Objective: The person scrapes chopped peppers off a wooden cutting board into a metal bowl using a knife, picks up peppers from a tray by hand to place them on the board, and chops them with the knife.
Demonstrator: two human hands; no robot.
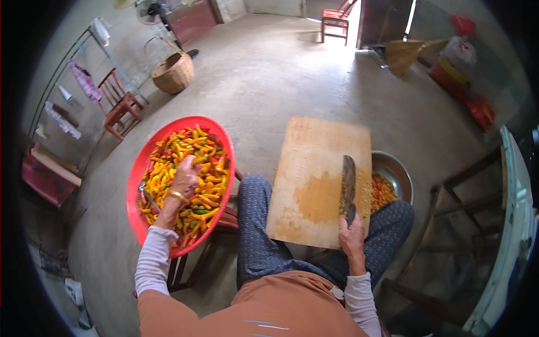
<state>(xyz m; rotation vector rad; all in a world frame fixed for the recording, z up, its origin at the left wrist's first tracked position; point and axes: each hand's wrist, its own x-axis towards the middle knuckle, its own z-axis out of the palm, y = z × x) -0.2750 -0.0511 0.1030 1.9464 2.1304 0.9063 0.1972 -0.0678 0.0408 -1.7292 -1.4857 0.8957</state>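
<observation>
Brown top [269, 306] sits closest, behind both hands. Left hand [185, 181] dips into a red tray [133, 194] of mixed-colour peppers [210, 185]; whether it grips any, I cannot tell. Right hand [352, 238] grasps a knife [348, 180] on the board [306, 151], a metal bowl [411, 185] of chopped pieces [383, 191] just beyond.

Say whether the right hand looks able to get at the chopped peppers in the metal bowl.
Probably, once free: the right hand holds the knife. The chopped peppers lie partly exposed close by, though the board and right knee seem to hide part of the metal bowl.
</observation>
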